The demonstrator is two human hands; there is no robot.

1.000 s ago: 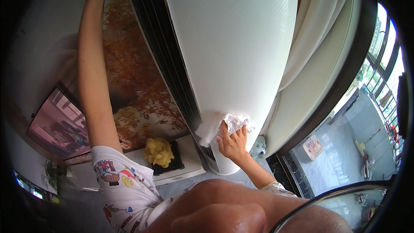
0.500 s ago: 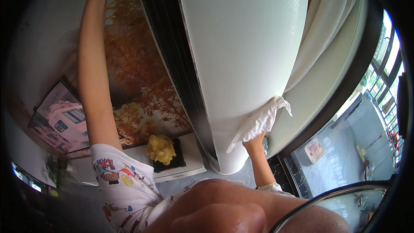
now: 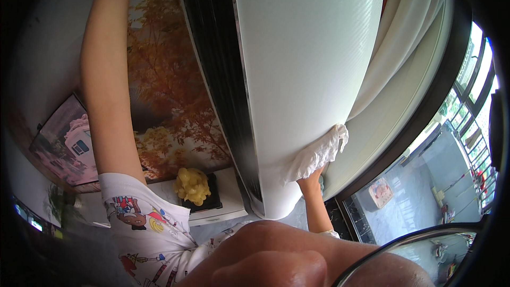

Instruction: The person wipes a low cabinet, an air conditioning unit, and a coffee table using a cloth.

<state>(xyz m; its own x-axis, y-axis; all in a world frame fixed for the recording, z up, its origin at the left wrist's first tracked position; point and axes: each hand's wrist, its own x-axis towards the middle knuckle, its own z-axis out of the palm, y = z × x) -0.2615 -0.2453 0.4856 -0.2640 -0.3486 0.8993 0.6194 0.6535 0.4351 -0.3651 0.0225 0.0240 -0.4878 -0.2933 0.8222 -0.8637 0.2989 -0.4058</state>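
A tall, white, rounded floor-standing air conditioner (image 3: 308,64) with a black vertical vent strip (image 3: 218,53) fills the middle of the view. Low on its glossy front lies a crumpled white cloth (image 3: 317,154), pressed against the surface. My right hand (image 3: 307,182) is under the cloth and holds it there; the fingers are mostly covered. My left arm (image 3: 109,74) stretches up along the left side of the unit, and its hand lies beyond the top edge of the picture.
Left of the unit are a wall with an autumn-tree picture (image 3: 170,69), a lit television (image 3: 66,141) and a white cabinet (image 3: 226,202) bearing a yellow ornament (image 3: 192,186). Pale curtains (image 3: 396,48) hang at right, beside a dark-framed opening (image 3: 419,141) onto a tiled balcony.
The cloth has shifted slightly left across the unit's front, and its loose tail no longer hangs down. My left arm has moved a little left, and the view has tilted slightly.
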